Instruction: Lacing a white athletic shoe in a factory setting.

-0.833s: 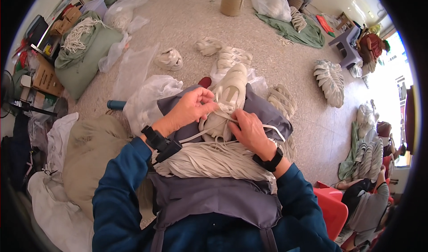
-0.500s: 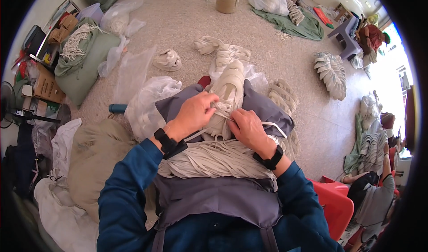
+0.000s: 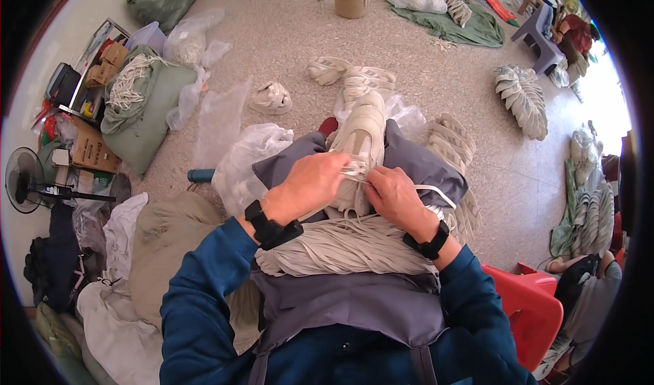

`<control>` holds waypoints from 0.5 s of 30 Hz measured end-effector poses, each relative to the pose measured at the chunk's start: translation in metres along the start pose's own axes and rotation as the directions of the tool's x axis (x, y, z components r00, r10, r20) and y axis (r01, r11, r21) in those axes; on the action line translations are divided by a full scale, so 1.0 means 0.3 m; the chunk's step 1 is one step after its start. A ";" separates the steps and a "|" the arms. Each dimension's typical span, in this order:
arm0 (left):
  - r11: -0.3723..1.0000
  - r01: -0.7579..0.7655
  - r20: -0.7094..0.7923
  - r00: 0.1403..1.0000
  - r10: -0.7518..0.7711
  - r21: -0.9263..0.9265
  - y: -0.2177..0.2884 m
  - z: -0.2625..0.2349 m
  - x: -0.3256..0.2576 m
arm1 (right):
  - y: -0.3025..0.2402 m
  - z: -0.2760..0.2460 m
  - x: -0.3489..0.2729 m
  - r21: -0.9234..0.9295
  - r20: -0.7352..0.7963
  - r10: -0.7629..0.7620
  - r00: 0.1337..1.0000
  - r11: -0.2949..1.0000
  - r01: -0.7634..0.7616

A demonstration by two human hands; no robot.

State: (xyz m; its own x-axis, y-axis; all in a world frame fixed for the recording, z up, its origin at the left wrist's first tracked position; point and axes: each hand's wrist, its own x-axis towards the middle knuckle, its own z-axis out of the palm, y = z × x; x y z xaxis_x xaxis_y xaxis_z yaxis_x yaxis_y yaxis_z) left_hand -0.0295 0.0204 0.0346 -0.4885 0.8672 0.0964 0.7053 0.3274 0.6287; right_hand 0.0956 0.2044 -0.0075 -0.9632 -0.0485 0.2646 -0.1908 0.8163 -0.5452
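Note:
A beige and white shoe (image 3: 366, 122) lies across my lap, its toe pointing away. My left hand (image 3: 310, 187) is closed at the lacing on the left of the tongue, fingertips on the laces. On the other side my right hand (image 3: 398, 197) pinches the shoelace (image 3: 436, 194), whose pale loose end curves out past the knuckles. A thick bundle of long off-white shoelaces (image 3: 347, 245) rests on the grey apron (image 3: 354, 303) below both wrists. The exact crossing of the lace between the fingers is partly hidden.
Beyond my knees, several beige shoes (image 3: 368, 82) lie on the floor; more stand at right (image 3: 455, 143). A clear plastic bag (image 3: 248, 157) sits left, a red plastic chair (image 3: 524, 310) at right. A fan (image 3: 27, 180) and green sack (image 3: 143, 119) stand farther left. Other people sit at right.
My left hand has shifted a little and turned more over the lacing, while my right hand stays closed by the lace. The whole view has moved slightly, so the scene sits farther right.

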 end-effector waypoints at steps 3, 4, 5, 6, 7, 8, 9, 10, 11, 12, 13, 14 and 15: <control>0.989 0.115 0.035 0.993 -0.112 -0.093 -0.060 -0.041 -0.012 | 0.000 0.000 -0.001 0.007 0.005 0.006 1.000 1.000 -0.007; 0.974 0.180 0.110 0.980 -0.166 -0.134 -0.066 -0.055 -0.016 | 0.001 0.000 0.000 0.005 0.010 0.005 1.000 1.000 -0.005; 0.954 0.249 0.184 0.959 -0.218 -0.169 -0.063 -0.068 -0.018 | 0.001 0.000 0.002 0.002 0.016 0.001 1.000 1.000 -0.001; 0.954 0.249 0.183 0.959 -0.218 -0.169 -0.071 -0.060 -0.021 | 0.000 0.000 0.003 0.002 0.016 0.000 1.000 1.000 0.000; 0.982 0.123 0.103 0.989 -0.109 -0.141 -0.084 -0.042 -0.027 | -0.002 0.001 0.004 0.004 0.015 0.006 1.000 1.000 -0.006; 0.995 -0.004 0.027 1.000 0.007 -0.105 -0.083 -0.033 -0.029 | -0.003 0.000 0.005 0.005 0.016 0.014 1.000 1.000 -0.014; 0.994 -0.005 0.026 1.000 0.008 -0.106 -0.079 -0.020 -0.034 | -0.005 -0.001 0.006 0.003 0.017 0.014 1.000 1.000 -0.014; 0.992 -0.025 -0.053 0.998 0.032 0.127 -0.075 -0.005 -0.038 | -0.006 -0.002 0.007 0.006 0.023 0.021 1.000 1.000 -0.021; 0.935 -0.025 -0.124 0.989 0.074 0.353 -0.067 0.002 -0.037 | -0.006 -0.005 0.007 0.008 0.031 0.027 0.999 1.000 -0.027; 0.936 -0.025 -0.127 0.989 0.074 0.351 -0.067 -0.002 -0.034 | -0.004 -0.005 0.007 0.005 0.033 0.027 0.999 1.000 -0.027; 0.924 0.020 -0.170 0.984 0.049 0.382 -0.069 -0.011 -0.032 | -0.002 -0.004 0.008 0.001 0.035 0.021 0.999 1.000 -0.021; 0.908 0.066 -0.212 0.977 0.026 0.413 -0.071 -0.025 -0.032 | -0.002 -0.002 0.009 -0.001 0.035 0.017 0.999 1.000 -0.017; 0.909 0.065 -0.212 0.977 0.027 0.413 -0.071 -0.040 -0.032 | -0.002 -0.002 0.007 -0.002 0.035 0.017 0.999 1.000 -0.017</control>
State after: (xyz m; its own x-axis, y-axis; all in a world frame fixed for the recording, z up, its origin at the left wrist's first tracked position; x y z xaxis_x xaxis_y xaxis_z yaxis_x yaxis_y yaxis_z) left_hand -0.0460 0.0006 0.0295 -0.5673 0.7763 0.2747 0.8212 0.5084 0.2591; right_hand 0.0938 0.2042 -0.0060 -0.9724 -0.0546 0.2270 -0.1740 0.8179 -0.5484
